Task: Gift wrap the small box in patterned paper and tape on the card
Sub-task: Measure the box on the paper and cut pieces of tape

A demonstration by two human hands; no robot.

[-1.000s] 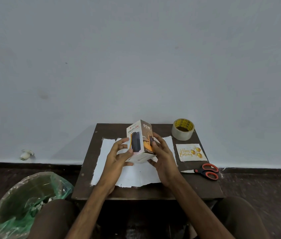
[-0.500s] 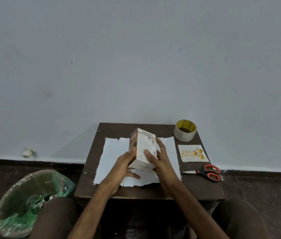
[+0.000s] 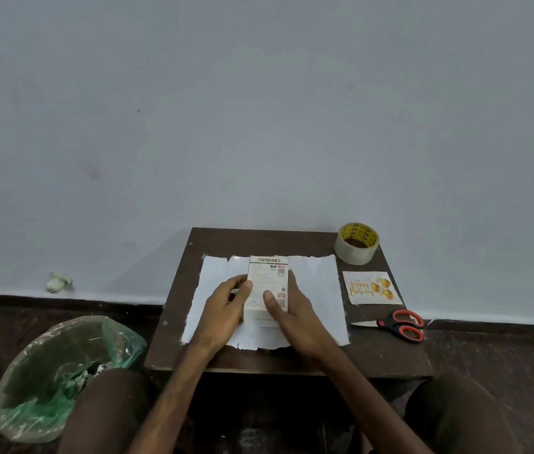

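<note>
Pale grey wall fills most of my feed, and below it a small dark brown table (image 3: 291, 240) stands on a dark floor. On the table lies the paper (image 3: 319, 283), white side up with ragged edges. The small box (image 3: 267, 280) lies flat on it, near the middle, long axis running 12 to 6 o'clock.

I can read "PORTRONICS" in black along the box's far end. Below that are fine print too small to read, a QR code and a barcode near the right edge. Taking the box as the dial's centre, the tape roll (image 3: 356, 244) sits at 2 o'clock; its yellow core carries black print I cannot make out. The card (image 3: 372, 287) lies at 3 o'clock, reading "Happy Birthday" in gold script beside gold balloons. Orange-handled scissors (image 3: 396, 324) lie at 4 o'clock, blades pointing at the paper. A bin lined with a green bag (image 3: 62, 371) stands on the floor at 8 o'clock.

Both hands clasp the box. The left hand (image 3: 226, 306) curls against its left side, thumb tip on the top face. The right hand (image 3: 295, 309) lays its thumb across the top face, fingers running along the right side. Both forearms reach in from 6 o'clock.
</note>
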